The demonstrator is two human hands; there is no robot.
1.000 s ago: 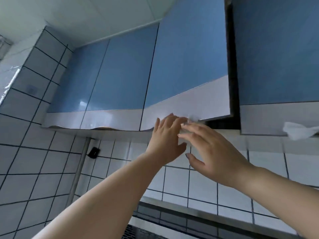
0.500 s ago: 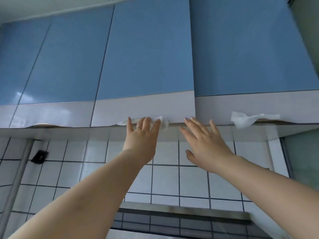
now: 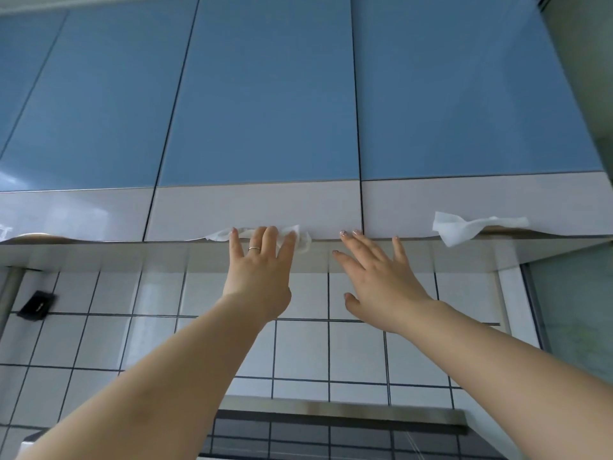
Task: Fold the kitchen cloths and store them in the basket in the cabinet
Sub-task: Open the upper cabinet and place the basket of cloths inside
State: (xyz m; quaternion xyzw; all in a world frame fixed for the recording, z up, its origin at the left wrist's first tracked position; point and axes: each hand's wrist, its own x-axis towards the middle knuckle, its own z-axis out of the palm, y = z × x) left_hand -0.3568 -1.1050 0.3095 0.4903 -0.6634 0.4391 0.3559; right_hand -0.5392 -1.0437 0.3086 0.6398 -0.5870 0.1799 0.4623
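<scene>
Blue cabinet doors [image 3: 265, 94] shut, left hand [image 3: 258, 273] flat-fingered on white cloth [image 3: 219, 234], right hand [image 3: 381, 277] spread, empty

the cabinet doors [image 3: 265, 94] are glossy blue with a pale white band along the bottom edge. a white cloth [image 3: 219, 234] pokes out under the middle door, another white cloth [image 3: 464, 227] under the right one. the wall tiles [image 3: 298, 353] are white with dark grout lines. a silver ring [image 3: 254, 249] shows on the left hand [image 3: 258, 270].
</scene>
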